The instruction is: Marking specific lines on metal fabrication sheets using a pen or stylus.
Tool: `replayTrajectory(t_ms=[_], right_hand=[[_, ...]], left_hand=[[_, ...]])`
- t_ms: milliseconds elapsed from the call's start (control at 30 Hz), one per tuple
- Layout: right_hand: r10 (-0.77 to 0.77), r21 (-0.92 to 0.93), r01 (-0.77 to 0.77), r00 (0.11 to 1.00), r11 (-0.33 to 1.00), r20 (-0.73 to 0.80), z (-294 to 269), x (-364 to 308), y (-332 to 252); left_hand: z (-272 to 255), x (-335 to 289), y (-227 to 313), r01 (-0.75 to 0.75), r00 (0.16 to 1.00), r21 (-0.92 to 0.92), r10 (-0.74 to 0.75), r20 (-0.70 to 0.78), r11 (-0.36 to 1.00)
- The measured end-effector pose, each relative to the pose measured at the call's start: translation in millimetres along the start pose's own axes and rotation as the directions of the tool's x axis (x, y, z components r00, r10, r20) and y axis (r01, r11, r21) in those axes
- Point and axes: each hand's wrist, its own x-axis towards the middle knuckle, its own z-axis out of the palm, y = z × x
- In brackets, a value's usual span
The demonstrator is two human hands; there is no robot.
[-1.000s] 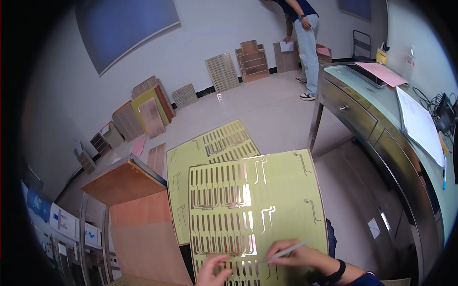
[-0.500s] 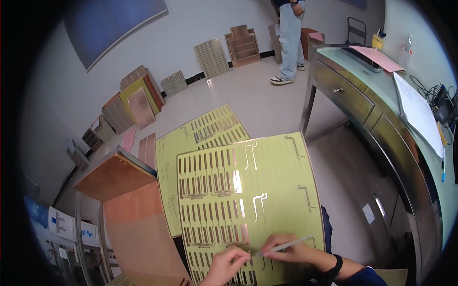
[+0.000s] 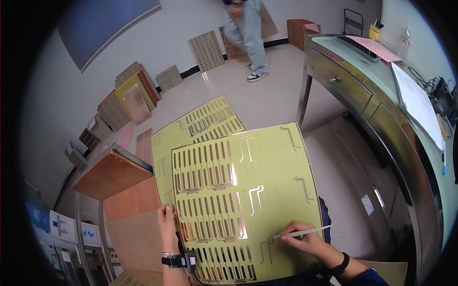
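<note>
A large yellow-green panel with rows of copper-coloured slots and thin bent traces lies tilted in front of me. My right hand pinches a slim, pale pen-like tool. Its near end points at a bent trace on the lower right of the panel; whether it touches cannot be made out. My left hand is at the panel's left edge with its fingers curled together. What they hold, if anything, is hidden. Beneath the top panel, a second similar panel sticks out to the left and behind.
To the left stand a brown board and an orange-brown surface. On the right, a metal-framed desk carries papers, cables and a bottle. Several panels lean along the wall. Another person is near the back wall.
My left hand has moved from the panel's slots to its left edge. My right hand has shifted slightly up and right with the tool. The other person has moved left.
</note>
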Motion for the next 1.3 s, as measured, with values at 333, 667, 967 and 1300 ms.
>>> replayTrajectory(t_ms=[333, 667, 967, 1300], right_hand=[[-0.175, -0.246, 0.106, 0.946, 0.963, -0.275, -34, 50, -16], [-0.199, -0.33, 0.058, 0.889, 0.942, -0.412, -29, 121, 0], [-0.413, -0.519, 0.191, 0.838, 0.833, -0.355, -24, 137, 22], [-0.473, -0.542, 0.238, 0.81, 0.806, -0.347, -26, 140, 27]], left_hand=[[27, -28, -3, 0.056, 0.998, -0.156, -0.054, 0.02, 0.986], [18, -50, -12, 0.076, 0.993, -0.177, -0.092, -0.081, 0.981], [23, -44, -16, 0.096, 0.985, -0.154, -0.116, -0.13, 0.983], [29, -45, -8, 0.066, 0.985, -0.143, -0.088, -0.15, 0.987]])
